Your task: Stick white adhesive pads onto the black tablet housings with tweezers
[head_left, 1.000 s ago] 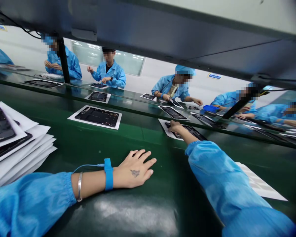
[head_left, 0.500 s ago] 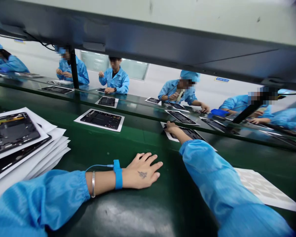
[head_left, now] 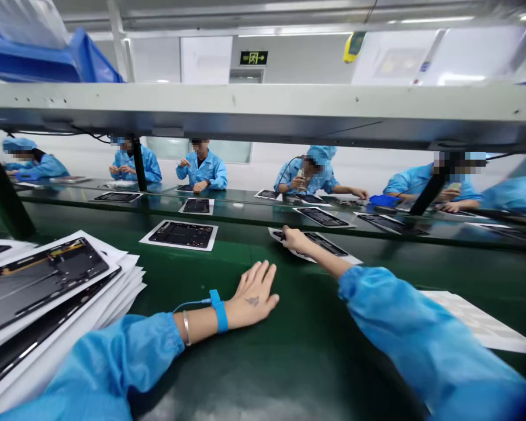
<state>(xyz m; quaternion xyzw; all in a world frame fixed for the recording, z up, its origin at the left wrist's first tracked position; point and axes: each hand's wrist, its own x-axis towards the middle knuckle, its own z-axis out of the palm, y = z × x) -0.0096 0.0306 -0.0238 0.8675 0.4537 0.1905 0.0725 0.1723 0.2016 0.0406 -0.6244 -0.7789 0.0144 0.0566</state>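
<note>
On my feed the right hand (head_left: 293, 238) reaches out to about 1 o'clock from the bottom of the view, its fingers (head_left: 284, 233) bunched on the left end of a dark panel (head_left: 322, 244). That panel lies on a white sheet (head_left: 353, 259), stretching away from the fingers toward 3 o'clock, its long axis running from about 9 to 3 and tipped a little toward 4. The right hand is plainly the nearer one. From here I can't tell whether those fingers are pinching the panel's edge or only pressing on it — the hand itself hides the contact.

The panel is flat and black, with darker recesses across its face, and the sheet shows as a border around it.

The left hand (head_left: 252, 295) is open and holds nothing, lying palm down with its fingers spread on the green conveyor belt (head_left: 307, 351). A blue wrist strap (head_left: 220, 311) and a metal bangle (head_left: 186, 327) circle that wrist. At about 9 o'clock sits a stack of white sheets (head_left: 125, 286) with more dark panels on them, the top one (head_left: 48, 286) carrying a thin yellow strip. Another dark panel (head_left: 180, 234) lies at 11 o'clock — and across the line, a co-worker (head_left: 201, 169) in a blue smock works at a bench of their own
</note>
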